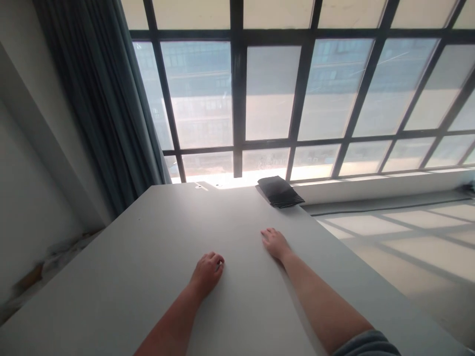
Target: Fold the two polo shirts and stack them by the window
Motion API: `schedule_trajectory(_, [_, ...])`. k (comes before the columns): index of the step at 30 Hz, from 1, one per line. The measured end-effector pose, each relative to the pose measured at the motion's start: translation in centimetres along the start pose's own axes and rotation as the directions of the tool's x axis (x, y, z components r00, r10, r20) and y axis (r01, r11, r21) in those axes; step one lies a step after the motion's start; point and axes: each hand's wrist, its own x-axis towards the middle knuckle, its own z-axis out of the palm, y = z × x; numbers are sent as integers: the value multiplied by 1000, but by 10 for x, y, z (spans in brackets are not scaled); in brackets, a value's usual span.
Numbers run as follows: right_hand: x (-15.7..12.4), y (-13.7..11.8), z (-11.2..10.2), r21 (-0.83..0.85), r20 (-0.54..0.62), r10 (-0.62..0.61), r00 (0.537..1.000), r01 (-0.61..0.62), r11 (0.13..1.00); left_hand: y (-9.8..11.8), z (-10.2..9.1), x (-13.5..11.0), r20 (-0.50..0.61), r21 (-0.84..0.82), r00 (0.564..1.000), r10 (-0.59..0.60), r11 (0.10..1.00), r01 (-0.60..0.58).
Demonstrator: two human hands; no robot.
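My left hand (208, 273) rests on the white table (156, 277) with its fingers loosely curled. A small gap shows between thumb and forefinger, and I see nothing held there. Farther forward and to the right, my right hand (275, 243) lies palm down on the tabletop, fingers stretched out and no object in them. The nearest thing to it is a flat stack of black pouches or folded sheets (280, 192), just beyond the fingertips at the table's far right corner. Neither hand touches that stack; its exact kind is unclear.
A large window (272, 94) with dark frames runs behind the table. At the left hangs a dark grey-blue curtain (100, 99). Crumpled plastic and something brown (31, 277) lie beyond the left table edge. Sunlit floor (415, 242) stretches along the right.
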Motion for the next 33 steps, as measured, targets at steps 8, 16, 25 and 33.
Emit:
schedule_trajectory(8, [-68,-33,-12,54,22,-66,998,64,996,8,2,-24,11,85,999,-44,995,43])
schedule_trajectory(16, [-113,-55,-17,71,22,-84,996,82,994,11,-6,-60,-18,118,998,-66,991,68])
schedule_trajectory(25, [-159,-90,-19,33,164,-120,979,116,993,12,-12,-91,102,208,990,-95,975,72])
schedule_trajectory(33, [-204,-104,-32,104,288,-324,901,307,946,32,-16,-134,279,291,958,-73,957,-12])
